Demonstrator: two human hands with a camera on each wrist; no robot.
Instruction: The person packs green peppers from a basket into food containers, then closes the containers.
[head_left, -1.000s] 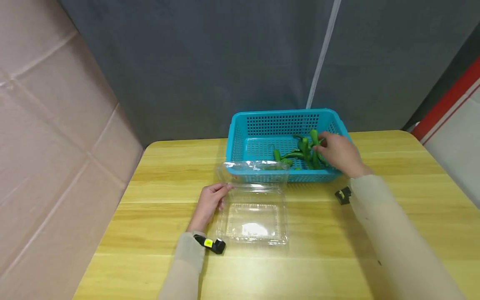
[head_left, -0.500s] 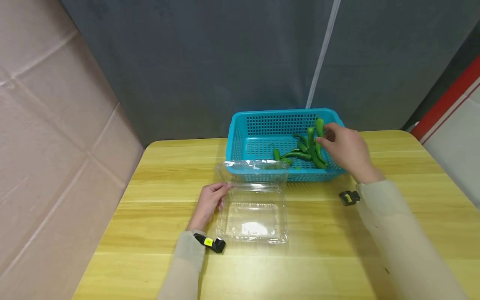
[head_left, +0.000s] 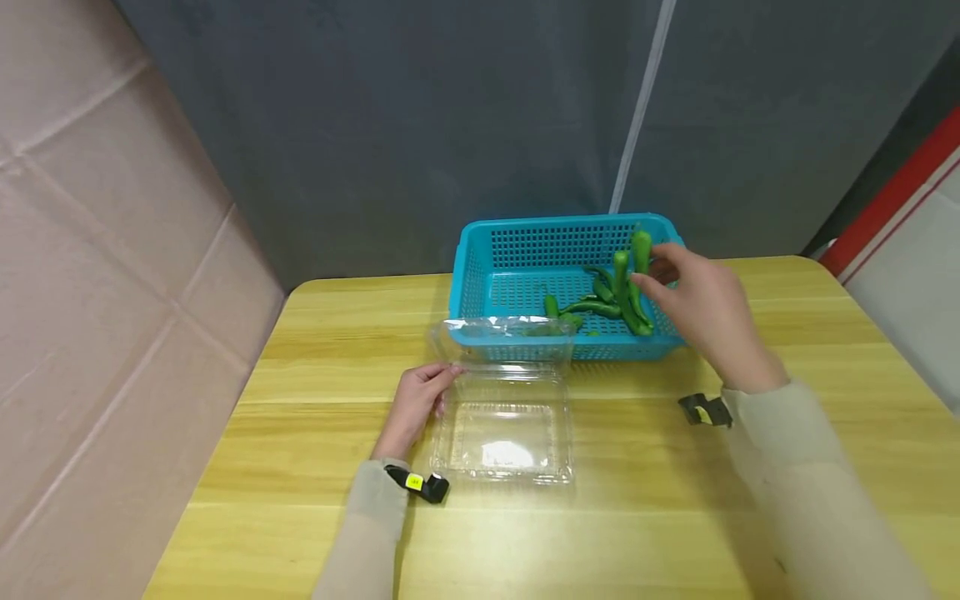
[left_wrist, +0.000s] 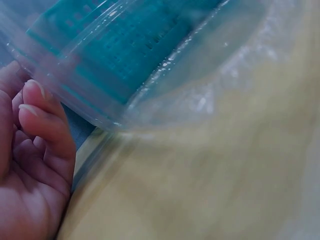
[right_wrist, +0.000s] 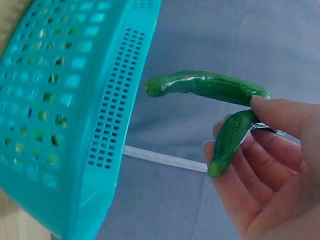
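My right hand (head_left: 701,304) is over the right side of a blue plastic basket (head_left: 547,223). Between its thumb and fingers it pinches two green chili peppers, a long one (right_wrist: 210,86) and a shorter one (right_wrist: 231,140), as the right wrist view shows. Several more green peppers (head_left: 596,308) lie in the basket's right half. My left hand (head_left: 416,404) pinches the left edge of a clear plastic clamshell box (head_left: 502,475) near its hinge. The box lies with its lid (head_left: 502,329) raised, leaning toward the basket. In the left wrist view, the thumb is partly out of sight behind the plastic.
Everything stands on a light wooden table (head_left: 630,517). A dark grey curtain (head_left: 375,142) hangs right behind the basket. To the left rises a pale panelled wall (head_left: 112,275). The lid overlaps the basket's near left rim.
My right hand has drawn slightly up and to the right with the peppers, away from the pile. The left hand and the box have stayed in place.
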